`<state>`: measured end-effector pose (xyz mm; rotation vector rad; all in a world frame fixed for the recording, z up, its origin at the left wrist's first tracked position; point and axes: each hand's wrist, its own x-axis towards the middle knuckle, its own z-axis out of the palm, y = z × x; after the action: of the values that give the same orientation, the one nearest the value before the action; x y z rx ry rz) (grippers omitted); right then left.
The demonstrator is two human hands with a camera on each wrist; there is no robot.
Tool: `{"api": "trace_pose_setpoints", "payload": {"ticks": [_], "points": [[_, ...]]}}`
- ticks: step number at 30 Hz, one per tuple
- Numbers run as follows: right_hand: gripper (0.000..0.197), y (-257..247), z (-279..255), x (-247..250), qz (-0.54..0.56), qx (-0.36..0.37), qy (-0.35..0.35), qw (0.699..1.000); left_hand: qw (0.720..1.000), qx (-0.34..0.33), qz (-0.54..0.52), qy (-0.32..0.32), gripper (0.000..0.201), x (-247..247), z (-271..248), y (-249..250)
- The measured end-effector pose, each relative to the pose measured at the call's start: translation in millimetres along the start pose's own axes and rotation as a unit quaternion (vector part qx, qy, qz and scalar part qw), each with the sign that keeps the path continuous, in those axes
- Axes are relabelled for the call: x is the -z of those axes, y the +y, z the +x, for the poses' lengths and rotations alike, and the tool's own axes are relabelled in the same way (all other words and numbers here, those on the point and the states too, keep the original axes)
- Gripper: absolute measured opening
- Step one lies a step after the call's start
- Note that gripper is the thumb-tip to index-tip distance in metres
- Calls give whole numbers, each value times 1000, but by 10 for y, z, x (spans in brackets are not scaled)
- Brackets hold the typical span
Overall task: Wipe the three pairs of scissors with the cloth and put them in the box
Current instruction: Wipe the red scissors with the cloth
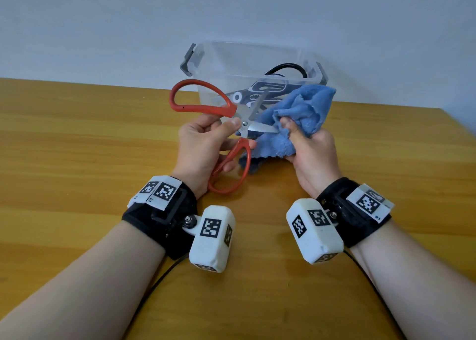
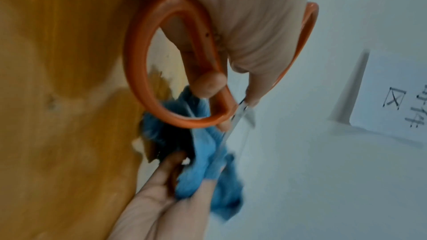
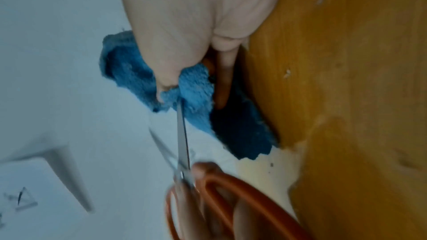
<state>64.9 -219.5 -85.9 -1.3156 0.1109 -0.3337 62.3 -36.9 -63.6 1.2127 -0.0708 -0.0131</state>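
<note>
Wooden counter (image 1: 77, 138) below; just in front of the clear box (image 1: 247, 64), left hand (image 1: 203, 144) grips orange scissors (image 1: 206, 102), blades open, while right hand (image 1: 311, 149) pinches blue cloth (image 1: 301, 113) around one blade.

Plain indoor work corner, wooden table (image 1: 77, 138) across the lower frame, bare white wall (image 1: 103, 25) along the top, paper sign (image 2: 392, 94) with handwritten characters taped at right of the left wrist view

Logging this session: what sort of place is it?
Probably a plain indoor work or recording room, not a kitchen: a wooden table against a bare pale wall, a clear plastic box, and a paper sign on the wall.
</note>
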Motion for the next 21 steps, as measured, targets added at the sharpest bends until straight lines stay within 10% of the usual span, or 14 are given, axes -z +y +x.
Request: {"api": "trace_pose_setpoints", "payload": {"ticks": [4, 11, 21], "points": [[10, -112, 62, 83, 108, -46, 76, 990, 994, 8, -89, 60, 12, 61, 19, 103], [16, -55, -151, -50, 19, -67, -211, 975, 991, 39, -129, 22, 5, 101, 29, 101], [45, -82, -56, -7, 29, 70, -21, 997, 985, 33, -164, 36, 4, 122, 64, 89]]}}
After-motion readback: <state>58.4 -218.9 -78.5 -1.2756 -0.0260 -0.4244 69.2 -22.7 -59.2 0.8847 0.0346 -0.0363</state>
